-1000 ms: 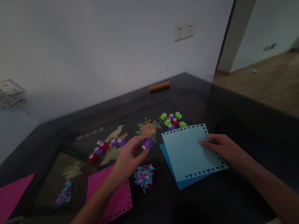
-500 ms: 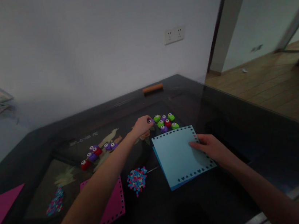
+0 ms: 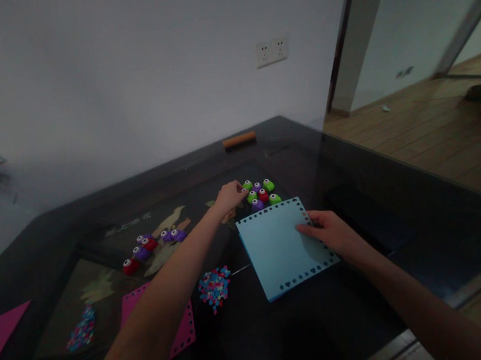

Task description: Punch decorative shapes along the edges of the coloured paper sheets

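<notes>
The right hand pinches the light-blue paper sheet by its right edge, over the counter; the sheet is probably light and easily creased, so the edge seems a suitable place to hold. The left hand is at the eye-topped craft punches beyond it; whether its fingers grip one, one cannot tell; these look hard and smooth, best taken by their sides.

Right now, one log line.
left hand: at hole punch, by other punches | right hand: pinching pale blue paper | confetti: piled on table
</notes>
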The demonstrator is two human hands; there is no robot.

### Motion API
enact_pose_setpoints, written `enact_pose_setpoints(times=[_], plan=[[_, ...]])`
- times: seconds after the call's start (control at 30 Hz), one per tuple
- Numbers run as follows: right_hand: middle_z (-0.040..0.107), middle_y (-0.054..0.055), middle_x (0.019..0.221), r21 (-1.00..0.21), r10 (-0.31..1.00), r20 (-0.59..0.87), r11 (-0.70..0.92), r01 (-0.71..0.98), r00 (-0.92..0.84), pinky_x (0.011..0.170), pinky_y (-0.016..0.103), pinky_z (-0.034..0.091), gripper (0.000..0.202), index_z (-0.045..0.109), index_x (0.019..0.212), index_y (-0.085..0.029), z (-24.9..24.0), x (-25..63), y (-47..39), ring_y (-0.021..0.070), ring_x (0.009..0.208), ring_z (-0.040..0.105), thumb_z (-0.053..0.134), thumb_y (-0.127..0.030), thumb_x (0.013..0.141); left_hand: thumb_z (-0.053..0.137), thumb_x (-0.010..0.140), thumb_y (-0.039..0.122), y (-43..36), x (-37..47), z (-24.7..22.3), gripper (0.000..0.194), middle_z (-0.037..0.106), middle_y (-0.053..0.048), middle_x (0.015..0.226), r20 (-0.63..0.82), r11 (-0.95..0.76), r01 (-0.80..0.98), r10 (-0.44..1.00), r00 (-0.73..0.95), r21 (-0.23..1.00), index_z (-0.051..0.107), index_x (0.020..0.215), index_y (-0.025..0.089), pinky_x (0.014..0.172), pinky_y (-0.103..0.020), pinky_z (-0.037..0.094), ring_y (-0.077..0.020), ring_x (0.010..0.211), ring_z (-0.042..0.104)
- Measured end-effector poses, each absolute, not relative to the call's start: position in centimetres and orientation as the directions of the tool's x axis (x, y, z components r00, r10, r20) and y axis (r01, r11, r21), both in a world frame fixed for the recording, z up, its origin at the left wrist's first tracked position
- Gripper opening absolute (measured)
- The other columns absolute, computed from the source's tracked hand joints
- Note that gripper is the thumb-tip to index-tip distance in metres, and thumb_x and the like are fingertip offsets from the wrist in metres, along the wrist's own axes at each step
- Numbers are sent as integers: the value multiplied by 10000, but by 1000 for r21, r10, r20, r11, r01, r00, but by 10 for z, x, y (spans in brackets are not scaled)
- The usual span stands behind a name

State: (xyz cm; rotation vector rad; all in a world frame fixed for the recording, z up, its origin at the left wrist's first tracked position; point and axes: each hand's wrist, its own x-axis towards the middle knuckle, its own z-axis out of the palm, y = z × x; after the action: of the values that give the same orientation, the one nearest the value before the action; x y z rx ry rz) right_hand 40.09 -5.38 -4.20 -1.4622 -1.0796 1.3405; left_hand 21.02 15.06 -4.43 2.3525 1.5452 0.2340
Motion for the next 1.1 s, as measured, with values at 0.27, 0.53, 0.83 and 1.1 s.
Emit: enact_pose_setpoints(times=[0.27, 0.53, 0.83, 1.1], plan=[[720, 69, 868, -961, 970, -235, -241, 134, 60, 646, 355, 534, 203, 661, 940, -161, -45, 403, -52, 215, 715, 675, 604, -248, 765, 567, 832, 319, 139, 195, -44, 223, 704, -98, 981, 44, -408, 817, 903, 428, 407, 660, 937, 146, 800, -297, 483, -224, 927, 645], [720, 71, 860, -959, 965, -234, -249, 136, 120, 611, 354, 535, 232, 652, 918, -158, -47, 405, -52, 219, 688, 668, 640, -288, 726, 532, 830, 219, 108, 156, -35, 224, 691, -59, 998, 134, -437, 748, 892, 432, 499, 613, 1035, 179, 774, -295, 511, -179, 852, 658], [718, 60, 846, -964, 958, -204, -232, 130, 203, 582, 324, 525, 307, 643, 934, -179, -50, 401, -50, 210, 686, 663, 702, -308, 662, 485, 857, 179, 8, 126, -28, 189, 669, -36, 943, 249, -573, 661, 814, 524, 483, 615, 993, 198, 802, -328, 503, -172, 875, 627], [714, 63, 829, -953, 952, -213, -253, 169, 222, 555, 330, 520, 402, 611, 993, -181, -53, 398, -50, 220, 672, 663, 727, -337, 641, 450, 888, 185, -33, 129, -34, 219, 615, -48, 1089, 232, -675, 694, 738, 634, 251, 573, 1066, 219, 864, -364, 492, -211, 1000, 571]])
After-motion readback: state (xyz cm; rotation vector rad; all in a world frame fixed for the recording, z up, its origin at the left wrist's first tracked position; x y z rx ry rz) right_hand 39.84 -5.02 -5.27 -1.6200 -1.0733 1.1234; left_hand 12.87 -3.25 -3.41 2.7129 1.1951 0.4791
